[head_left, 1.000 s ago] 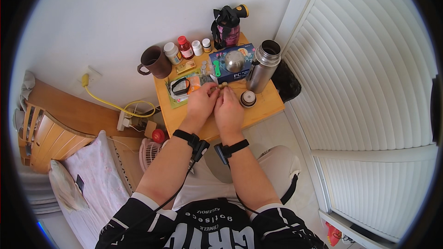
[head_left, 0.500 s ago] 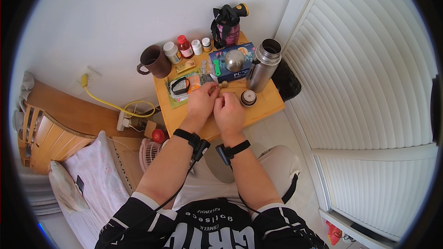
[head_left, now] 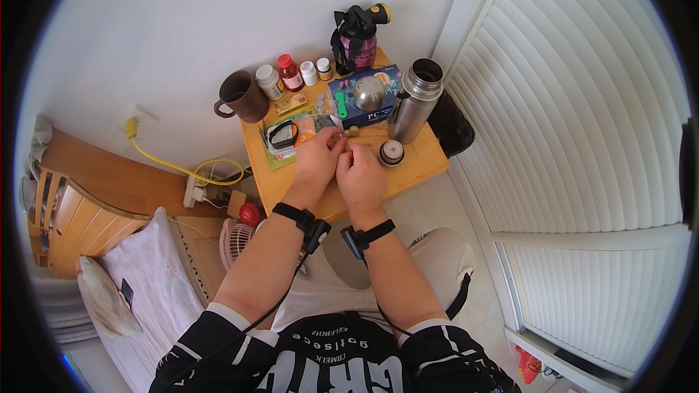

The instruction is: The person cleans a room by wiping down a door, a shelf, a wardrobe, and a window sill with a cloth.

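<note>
Four small bottles (head_left: 290, 75) stand far — one mug (head_left: 252, 105) left, one flask (head_left: 413, 115) and one stopper (head_left: 392, 152) right, two hands (head_left: 315, 163) near.

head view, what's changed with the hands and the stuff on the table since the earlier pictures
The right hand has drawn back slightly toward the person, its fingers more curled, leaving the small tan pieces more exposed. Whether it took or let go of anything is hidden. The left hand, steel flask and brown mug stayed about where they were.

The flask (head_left: 413, 118) looks smooth metal, the table (head_left: 416, 169) pale wood.
</note>
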### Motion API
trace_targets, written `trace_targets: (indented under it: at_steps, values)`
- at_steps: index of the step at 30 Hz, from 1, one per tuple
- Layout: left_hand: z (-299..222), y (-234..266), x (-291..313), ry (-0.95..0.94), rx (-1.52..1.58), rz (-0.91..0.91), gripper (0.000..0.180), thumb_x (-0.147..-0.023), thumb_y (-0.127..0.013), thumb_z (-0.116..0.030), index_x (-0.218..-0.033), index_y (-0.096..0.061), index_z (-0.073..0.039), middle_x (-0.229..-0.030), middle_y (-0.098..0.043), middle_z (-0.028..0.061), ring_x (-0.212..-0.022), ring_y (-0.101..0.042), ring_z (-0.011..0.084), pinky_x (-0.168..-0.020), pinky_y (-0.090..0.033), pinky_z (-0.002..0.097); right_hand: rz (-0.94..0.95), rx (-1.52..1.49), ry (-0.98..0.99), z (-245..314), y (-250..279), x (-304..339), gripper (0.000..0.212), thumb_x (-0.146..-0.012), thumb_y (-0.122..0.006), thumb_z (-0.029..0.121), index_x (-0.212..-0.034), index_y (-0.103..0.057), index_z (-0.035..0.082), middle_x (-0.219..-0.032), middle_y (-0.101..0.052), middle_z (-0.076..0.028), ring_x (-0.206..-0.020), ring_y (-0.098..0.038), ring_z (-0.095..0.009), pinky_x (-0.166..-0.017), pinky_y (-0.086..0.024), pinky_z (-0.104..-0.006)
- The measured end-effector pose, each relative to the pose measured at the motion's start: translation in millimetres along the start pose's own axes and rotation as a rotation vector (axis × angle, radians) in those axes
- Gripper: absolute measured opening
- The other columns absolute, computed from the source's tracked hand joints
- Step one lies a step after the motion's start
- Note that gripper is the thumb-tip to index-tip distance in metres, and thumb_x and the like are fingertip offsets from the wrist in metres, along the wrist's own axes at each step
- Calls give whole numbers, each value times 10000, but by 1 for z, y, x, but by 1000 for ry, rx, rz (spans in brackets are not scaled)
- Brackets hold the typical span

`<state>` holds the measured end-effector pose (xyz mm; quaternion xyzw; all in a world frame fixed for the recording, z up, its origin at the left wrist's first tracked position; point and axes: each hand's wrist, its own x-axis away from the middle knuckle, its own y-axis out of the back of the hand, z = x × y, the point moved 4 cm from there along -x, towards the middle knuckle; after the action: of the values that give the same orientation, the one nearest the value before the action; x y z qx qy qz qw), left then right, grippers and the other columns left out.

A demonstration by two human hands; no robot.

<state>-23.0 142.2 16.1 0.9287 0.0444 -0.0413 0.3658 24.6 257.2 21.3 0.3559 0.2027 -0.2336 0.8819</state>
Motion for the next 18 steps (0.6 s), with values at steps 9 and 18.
trace_targets:
  at_steps: [9,18]
  values:
    - [1,23,27,-130,67,-35,203,-913,-726,-206,-1059,-701,-67,-813,-699,160,-724,-692,329,-651,-550,406,41,-58,-55,8,4,0,83,-896,-619,119,-856,-598,50,-860,-649,-139,-749,-645,-359,-624,-536,-441]
    - [6,95,149,-220,-363,147,197,-842,-763,-140,-961,-652,-30,-951,-647,154,-865,-643,367,-743,-528,430,1,-101,-4,-1,-1,5,75,-863,-650,73,-926,-630,38,-872,-670,-134,-754,-660,-340,-627,-540,-419]
